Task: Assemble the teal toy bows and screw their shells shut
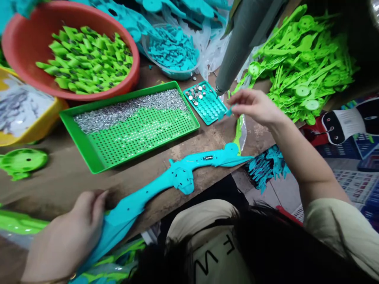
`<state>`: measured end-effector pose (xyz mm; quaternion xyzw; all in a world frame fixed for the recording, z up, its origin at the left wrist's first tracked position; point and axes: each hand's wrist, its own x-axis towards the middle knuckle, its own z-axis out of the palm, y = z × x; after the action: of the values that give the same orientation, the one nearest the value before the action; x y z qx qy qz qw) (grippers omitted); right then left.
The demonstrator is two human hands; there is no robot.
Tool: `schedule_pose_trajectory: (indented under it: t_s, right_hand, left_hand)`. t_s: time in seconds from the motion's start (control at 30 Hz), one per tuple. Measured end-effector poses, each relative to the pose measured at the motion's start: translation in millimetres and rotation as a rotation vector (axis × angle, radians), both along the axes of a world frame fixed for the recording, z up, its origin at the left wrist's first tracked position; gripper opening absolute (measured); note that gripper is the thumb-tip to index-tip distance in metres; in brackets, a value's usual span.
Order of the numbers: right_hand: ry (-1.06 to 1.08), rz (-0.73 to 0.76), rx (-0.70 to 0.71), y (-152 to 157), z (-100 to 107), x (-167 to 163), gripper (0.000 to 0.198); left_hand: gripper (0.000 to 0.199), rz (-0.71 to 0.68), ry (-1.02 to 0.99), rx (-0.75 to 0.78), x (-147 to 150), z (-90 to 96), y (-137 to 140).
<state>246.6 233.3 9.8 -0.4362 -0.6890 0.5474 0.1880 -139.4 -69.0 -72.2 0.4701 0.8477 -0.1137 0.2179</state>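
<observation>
The left hand [68, 232] is lying at the near-left end of a long blue part [156, 185], fingers curling inward and blurring a little; whether it is truly gripping the part, I cannot tell. Over on the far side, the right hand [256, 106] is pinching a small blue piece [229, 112] between thumb and fingertips, and it is keeping that piece right beside the corner of a small blue tray [214, 106]. Just above the fingers, a grey tool [242, 47] is slanting down, its thin tip pointing toward the same tray, where silver discs [200, 96] are lying. The long blue part is stretching along the near edge of the table [160, 162], its far end meeting a bright green part [238, 134] below the right hand. Moving outward, a green tray [118, 152] is sitting left of the small one, with silver screws [100, 115] banking along its far side. Behind it, a red basin [17, 51] is brimming with short green pieces [89, 59], and a clear bowl [179, 73] is holding small blue pieces [174, 45]. At the left, a yellow container [35, 128] is standing near a round green part [26, 159], while at the far right a heap of green parts [308, 63] is sprawling.
</observation>
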Motion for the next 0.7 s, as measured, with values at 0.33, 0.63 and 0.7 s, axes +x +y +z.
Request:
schedule_pose_trajectory:
  t_s: [0.33,0.63,0.7]
  right_hand:
    - [-0.19,0.632,-0.06,-57,-23,-51,0.015]
    - [-0.373,1.14,0.149,-44,-13,-79,0.01]
    - [-0.393,1.15,0.155,-47,-12,-80,0.008]
  left_hand:
    - [0.054,-0.079,0.117,-0.048,22,19.7,3]
    - [0.062,-0.022,0.175,-0.066,36,30.9,10]
    - [0.061,-0.01,0.19,-0.042,36,30.0,8]
